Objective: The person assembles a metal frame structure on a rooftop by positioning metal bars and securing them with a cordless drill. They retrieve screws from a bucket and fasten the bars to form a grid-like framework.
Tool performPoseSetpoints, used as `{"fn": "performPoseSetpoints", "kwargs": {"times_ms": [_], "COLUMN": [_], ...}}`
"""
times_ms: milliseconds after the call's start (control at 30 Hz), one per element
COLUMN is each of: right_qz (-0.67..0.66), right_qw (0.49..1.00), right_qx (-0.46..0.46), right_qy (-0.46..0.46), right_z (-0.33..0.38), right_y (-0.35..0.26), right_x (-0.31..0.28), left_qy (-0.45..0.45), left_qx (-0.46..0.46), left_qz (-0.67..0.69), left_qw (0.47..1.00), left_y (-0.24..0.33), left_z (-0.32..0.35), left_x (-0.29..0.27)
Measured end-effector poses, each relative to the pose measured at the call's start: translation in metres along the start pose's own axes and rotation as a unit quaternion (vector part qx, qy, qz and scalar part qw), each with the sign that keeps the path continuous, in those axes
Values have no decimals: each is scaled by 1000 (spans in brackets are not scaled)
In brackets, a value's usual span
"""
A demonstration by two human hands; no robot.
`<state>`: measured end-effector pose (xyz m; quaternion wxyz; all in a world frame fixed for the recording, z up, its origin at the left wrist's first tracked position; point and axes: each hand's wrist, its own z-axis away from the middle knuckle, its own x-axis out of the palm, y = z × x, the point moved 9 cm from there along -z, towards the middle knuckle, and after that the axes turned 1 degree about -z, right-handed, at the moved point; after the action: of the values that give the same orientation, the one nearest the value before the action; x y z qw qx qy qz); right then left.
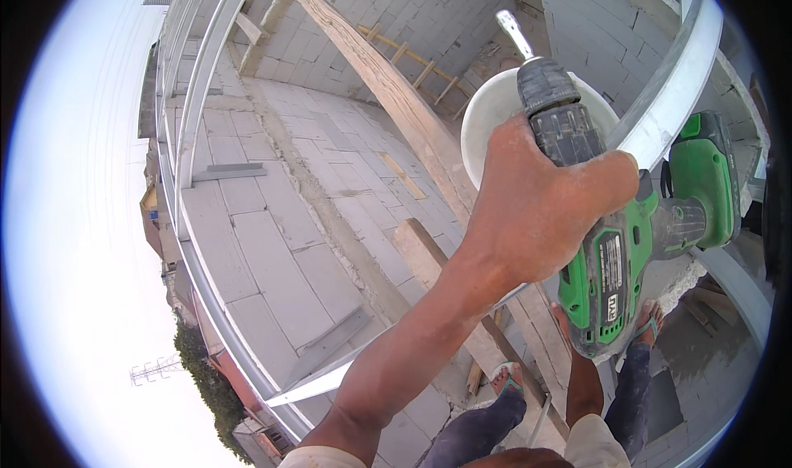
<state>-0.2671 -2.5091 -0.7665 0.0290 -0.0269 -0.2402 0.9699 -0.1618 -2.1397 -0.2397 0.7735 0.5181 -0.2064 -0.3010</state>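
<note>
Drill point(615, 245) green | left hand point(540, 208) grips barrel | right hand hidden behind drill

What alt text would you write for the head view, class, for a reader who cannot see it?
Seen from above, the person's left hand wraps over the top of a green and black cordless drill beside a curved white metal rail. The right hand is hidden behind the drill. Far below lie a grey block floor, a wooden beam and the person's sandalled feet.

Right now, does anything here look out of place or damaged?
The left hand grips the green drill over its front body, not the handle. The block edge beside it is broken and crumbly. The feet wear open sandals.
</note>
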Motion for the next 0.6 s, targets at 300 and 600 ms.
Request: {"fn": "performPoseSetpoints", "kwargs": {"times_ms": [300, 600], "right_qz": [-29, -4], "right_qw": [997, 995], "right_qx": [73, 86], "right_qy": [7, 41], "right_z": [-18, -23], "right_y": [43, 37], "right_x": [2, -29], "left_qy": [47, 31], "left_qx": [18, 1], "left_qz": [-19, -9], "left_qw": [999, 999], "left_y": [-1, -2], "left_z": [5, 1], "left_x": [-6, -2]}}
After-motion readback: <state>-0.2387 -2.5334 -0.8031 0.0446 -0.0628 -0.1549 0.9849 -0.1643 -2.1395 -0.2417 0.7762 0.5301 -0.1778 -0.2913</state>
